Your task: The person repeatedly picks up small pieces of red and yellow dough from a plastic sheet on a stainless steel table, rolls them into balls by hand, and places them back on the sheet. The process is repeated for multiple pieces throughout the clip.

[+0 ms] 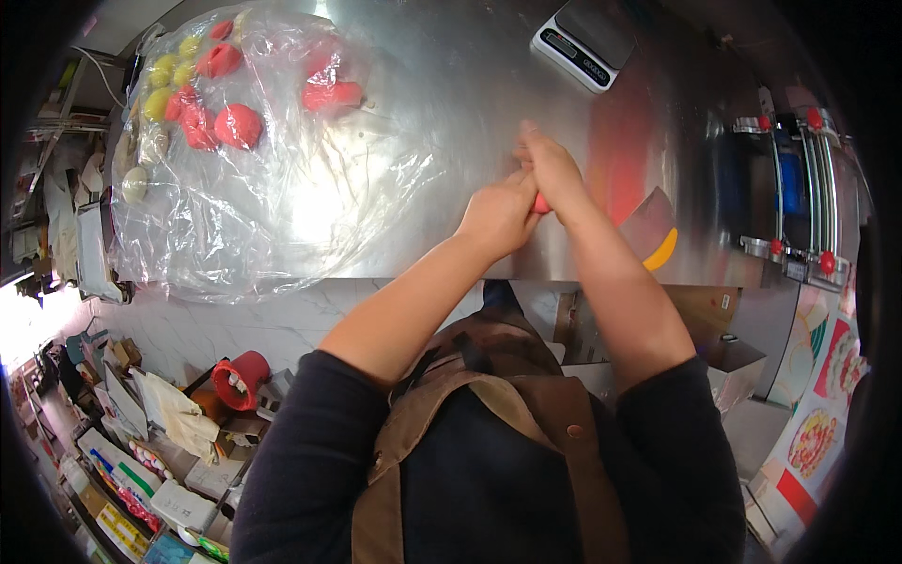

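Above the steel worktable (465,127), a piece of red dough (540,204) is pressed between my two palms, and only a small part of it shows. My left hand (499,217) is under and beside it, fingers pointing away from me. Laid against the left from the other side, my right hand (555,168) is slightly blurred at the fingertips. Right of my hands lies a scraper with a metal blade (648,217) and a yellow handle (661,251). To the left, a clear plastic sheet (282,176) covers several red dough lumps (238,127) and yellow-green dough balls (159,104).
A white digital scale (579,60) stands at the far right of the table. Metal rails with red knobs (815,118) are beyond the right edge. On the lower left are a red bucket (243,381) and crowded boxes. A pale dough ball (134,185) sits near the sheet's left edge.
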`<state>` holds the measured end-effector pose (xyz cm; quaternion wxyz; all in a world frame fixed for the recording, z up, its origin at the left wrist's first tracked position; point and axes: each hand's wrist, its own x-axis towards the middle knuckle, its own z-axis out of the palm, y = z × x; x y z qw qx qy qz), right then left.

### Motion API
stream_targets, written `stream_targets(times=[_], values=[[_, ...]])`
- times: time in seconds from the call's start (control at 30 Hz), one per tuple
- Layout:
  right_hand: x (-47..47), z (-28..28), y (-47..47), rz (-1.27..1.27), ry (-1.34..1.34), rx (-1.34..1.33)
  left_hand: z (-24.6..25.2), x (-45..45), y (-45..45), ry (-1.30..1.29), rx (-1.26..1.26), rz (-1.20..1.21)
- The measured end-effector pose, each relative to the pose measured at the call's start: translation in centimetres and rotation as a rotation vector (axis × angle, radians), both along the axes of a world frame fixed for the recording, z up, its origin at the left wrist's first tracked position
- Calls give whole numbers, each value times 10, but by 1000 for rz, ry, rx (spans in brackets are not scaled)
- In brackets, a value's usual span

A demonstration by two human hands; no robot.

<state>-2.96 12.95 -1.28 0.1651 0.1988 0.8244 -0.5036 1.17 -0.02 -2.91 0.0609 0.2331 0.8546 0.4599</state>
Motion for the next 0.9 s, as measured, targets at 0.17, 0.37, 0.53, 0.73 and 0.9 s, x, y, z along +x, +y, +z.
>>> stream_targets(times=[0.17,0.37,0.53,0.73,0.9], values=[[26,-22,-21,15,469,404,-13,-4,-12,13,-48,-32],[0,-50,-13,53,671,594,-15,-21,-33,-113,42,-44],[-31,-68,2,-22,616,588,-23,-19,-39,24,-176,154],[-69,-63,15,-256,265,309,-21,-35,-3,-60,12,272],[-38,-15,11,-97,30,-300,10,-40,-3,-282,220,156]])
